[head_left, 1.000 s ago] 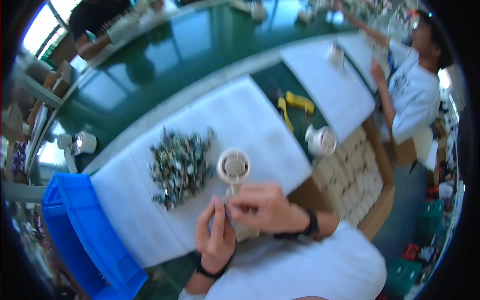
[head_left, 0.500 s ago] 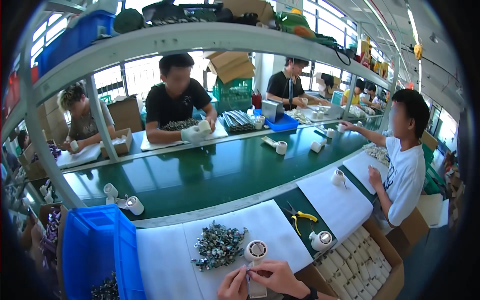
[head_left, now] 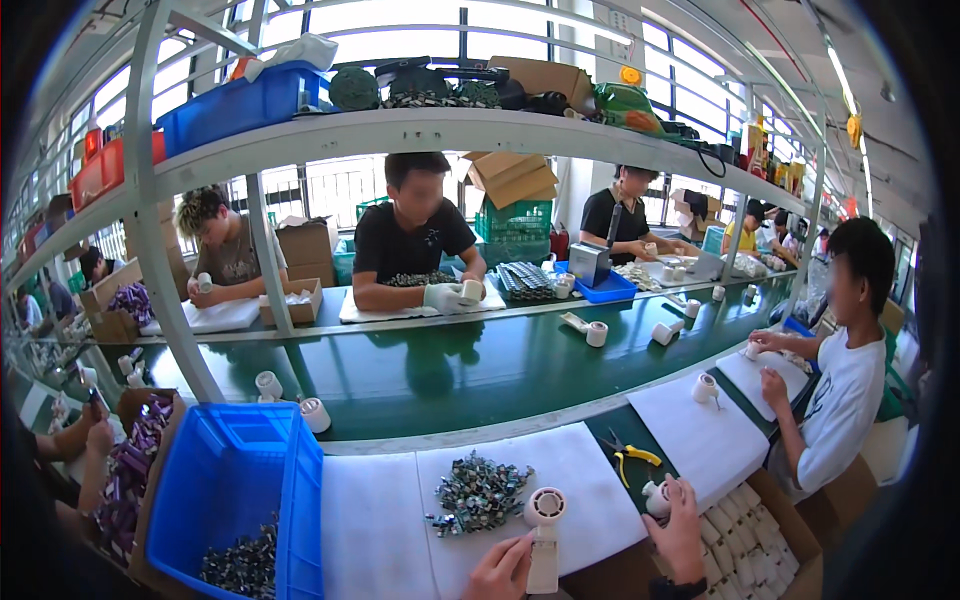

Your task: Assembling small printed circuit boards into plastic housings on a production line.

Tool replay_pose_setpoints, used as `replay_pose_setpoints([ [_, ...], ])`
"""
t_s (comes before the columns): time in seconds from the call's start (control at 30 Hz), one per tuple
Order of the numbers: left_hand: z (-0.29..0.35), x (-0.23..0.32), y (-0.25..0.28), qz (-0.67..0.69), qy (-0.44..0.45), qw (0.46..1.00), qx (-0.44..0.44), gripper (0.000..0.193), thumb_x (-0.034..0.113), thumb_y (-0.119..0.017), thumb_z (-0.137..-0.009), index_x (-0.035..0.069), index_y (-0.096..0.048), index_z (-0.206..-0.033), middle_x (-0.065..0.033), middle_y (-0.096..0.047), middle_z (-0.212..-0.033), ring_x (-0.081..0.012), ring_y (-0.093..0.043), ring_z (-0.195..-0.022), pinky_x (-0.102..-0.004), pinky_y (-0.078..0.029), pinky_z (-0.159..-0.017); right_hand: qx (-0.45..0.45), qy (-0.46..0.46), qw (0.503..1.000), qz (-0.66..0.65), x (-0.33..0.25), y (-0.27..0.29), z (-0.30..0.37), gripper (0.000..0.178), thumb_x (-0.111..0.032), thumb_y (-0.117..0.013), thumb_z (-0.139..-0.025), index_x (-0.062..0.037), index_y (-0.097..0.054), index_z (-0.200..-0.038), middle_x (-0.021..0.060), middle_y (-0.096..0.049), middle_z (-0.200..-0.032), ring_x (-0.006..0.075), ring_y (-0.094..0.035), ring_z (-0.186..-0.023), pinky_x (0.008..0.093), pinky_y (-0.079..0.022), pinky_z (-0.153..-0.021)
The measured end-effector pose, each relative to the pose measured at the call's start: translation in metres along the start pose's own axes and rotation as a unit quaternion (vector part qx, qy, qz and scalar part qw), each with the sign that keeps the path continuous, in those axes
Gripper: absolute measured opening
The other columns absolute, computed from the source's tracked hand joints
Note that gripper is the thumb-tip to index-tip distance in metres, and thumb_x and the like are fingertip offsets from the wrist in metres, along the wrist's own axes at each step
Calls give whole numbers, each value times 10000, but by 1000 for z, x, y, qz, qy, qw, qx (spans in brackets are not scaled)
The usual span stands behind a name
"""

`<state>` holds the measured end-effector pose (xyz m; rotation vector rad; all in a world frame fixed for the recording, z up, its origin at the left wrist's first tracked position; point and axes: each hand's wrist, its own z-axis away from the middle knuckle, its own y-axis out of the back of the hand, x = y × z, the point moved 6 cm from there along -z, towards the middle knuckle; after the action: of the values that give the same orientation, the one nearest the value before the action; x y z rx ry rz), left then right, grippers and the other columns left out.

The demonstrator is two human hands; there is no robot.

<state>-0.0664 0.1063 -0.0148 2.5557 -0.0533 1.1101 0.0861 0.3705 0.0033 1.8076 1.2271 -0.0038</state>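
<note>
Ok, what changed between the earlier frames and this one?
The right hand left the near white fan and moved right to the fan beside the pliers; whether it grips is unclear. The co-worker's outstretched hand drew back from the belt to their mat. The left hand stayed at the near fan's handle; the metal-part pile and pliers stayed put.

Plenty of light here, mostly daylight pouring through the windows (head_left: 390, 42) along the back, which are blown out to near white. Ceiling tube lights (head_left: 842, 84) glow at upper right. The glossy green conveyor belt (head_left: 500, 392) throws back pale glare and dark, smeary reflections, while the white sheets (head_left: 592, 482) look bright and even. Fisheye bends the shelf (head_left: 420, 142) into an arc, corners go black, the left rim's mushy, but the white handheld fan (head_left: 545, 548) looks pretty crisp.
</note>
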Motion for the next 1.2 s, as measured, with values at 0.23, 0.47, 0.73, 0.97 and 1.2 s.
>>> replay_pose_setpoints([
  [0.23, -2, 2, 4, 16, -5, 1000, 4, 181, 94, -683, -931, 80, -684, -1112, -163, -681, -1043, -402, -673, -857, -438, -564, -702, -85, -39, 993, -67, 20, 8, -17, 695, -56, -846, -693, -26, -589, -1338, 184, -630, -1200, 376, -611, -1122, 419, -499, -959],
  [0.47, 2, 3, 3, 8, -17, 1000, -2, 197, 109, -672, -938, 74, -676, -1132, -160, -682, -1041, -408, -667, -855, -455, -554, -692, -37, -46, 993, -98, -7, 34, -43, 749, 8, -859, -659, -16, -579, -1354, 166, -663, -1175, 303, -664, -1029, 368, -543, -857],
  [0.73, -9, 1, 10, 11, -34, 997, -74, 289, -38, -662, -879, -35, -693, -1167, -197, -693, -1082, -348, -703, -919, -383, -591, -789, 44, 77, 986, -142, -26, 89, -140, 835, -63, -874, -746, -22, -438, -1457, 109, -658, -1225, 181, -650, -1036, 295, -527, -871],
  [0.97, -6, 7, 3, -8, -45, 997, -56, 245, 41, -700, -893, 38, -698, -1138, -174, -685, -1043, -365, -682, -878, -403, -573, -720, 194, 148, 926, -289, 7, 150, -314, 656, -161, -894, -774, -12, -535, -1302, 103, -648, -1197, 179, -646, -1067, 297, -549, -868],
  [1.2, -5, 1, 1, -56, -65, 995, -59, 161, 20, -721, -892, 14, -720, -1054, -171, -699, -1047, -341, -690, -886, -380, -578, -731, 290, 57, 946, -136, 36, 209, -489, 734, -471, -877, -725, 0, -648, -1240, 130, -717, -1096, 201, -699, -966, 316, -536, -855],
])
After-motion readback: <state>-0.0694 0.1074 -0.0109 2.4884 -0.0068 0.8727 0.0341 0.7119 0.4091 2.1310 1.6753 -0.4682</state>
